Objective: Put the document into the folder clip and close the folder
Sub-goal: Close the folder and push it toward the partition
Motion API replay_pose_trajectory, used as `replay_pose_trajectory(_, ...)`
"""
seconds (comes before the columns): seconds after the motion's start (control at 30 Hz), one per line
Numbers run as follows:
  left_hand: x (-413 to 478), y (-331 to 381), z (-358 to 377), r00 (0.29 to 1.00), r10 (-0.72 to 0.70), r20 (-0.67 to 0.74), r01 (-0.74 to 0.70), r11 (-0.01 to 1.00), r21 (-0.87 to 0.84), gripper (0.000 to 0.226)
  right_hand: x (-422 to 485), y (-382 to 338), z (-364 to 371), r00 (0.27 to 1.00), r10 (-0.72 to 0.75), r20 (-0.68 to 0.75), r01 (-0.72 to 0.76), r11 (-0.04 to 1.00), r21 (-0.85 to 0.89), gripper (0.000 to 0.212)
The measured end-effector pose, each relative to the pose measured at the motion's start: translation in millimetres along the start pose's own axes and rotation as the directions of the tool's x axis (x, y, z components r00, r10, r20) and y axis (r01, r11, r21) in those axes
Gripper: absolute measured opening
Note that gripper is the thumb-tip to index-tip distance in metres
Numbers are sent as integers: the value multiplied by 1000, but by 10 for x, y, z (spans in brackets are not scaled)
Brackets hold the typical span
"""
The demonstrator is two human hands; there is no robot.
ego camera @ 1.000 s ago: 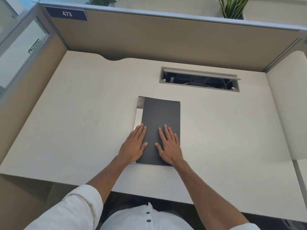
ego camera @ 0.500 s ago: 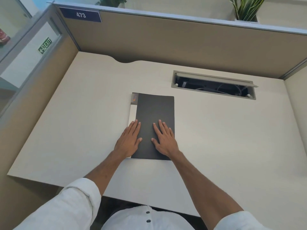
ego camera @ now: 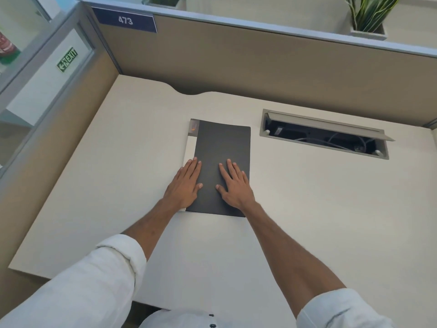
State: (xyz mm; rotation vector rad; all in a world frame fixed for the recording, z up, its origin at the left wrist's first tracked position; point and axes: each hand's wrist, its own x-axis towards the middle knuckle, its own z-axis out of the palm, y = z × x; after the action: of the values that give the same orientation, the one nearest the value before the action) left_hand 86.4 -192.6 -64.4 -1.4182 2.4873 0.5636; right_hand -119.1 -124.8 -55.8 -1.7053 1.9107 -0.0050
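Note:
A dark grey folder [ego camera: 223,147] lies shut and flat on the cream desk [ego camera: 118,185], with a white strip and a small grey-orange label along its left spine. My left hand [ego camera: 185,184] rests flat on the folder's lower left edge, fingers spread. Beside it, my right hand [ego camera: 235,184] presses flat on the cover's lower right part. Neither hand grips anything. The document and the clip are hidden inside the folder.
A recessed cable tray [ego camera: 324,133] with its lid raised sits in the desk to the right of the folder. Tan cubicle partitions [ego camera: 260,67] wall the desk at the back and left. A potted plant [ego camera: 369,17] stands beyond the back partition.
The view has shifted left, so the folder and hands sit further right in it. Both hands stay flat on the shut folder in the same places.

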Motion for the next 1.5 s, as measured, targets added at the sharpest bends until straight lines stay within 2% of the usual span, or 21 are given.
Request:
replay_pose_trajectory(0.53,1153,-139,-427,998,57,-10,-57,998,16,75,959,251,-450,998,46,-53,-44,999,28,76)
replay_pose_trajectory(0.73,1428,-132,-473,997,72,-9,-72,997,26,75,1180,366,-564,998,55,-31,-54,998,20,78)
replay_pose_trajectory(1.5,1677,-120,-562,995,97,-21,-95,993,75,76,1344,428,-727,998,58,-25,-58,998,-9,78)
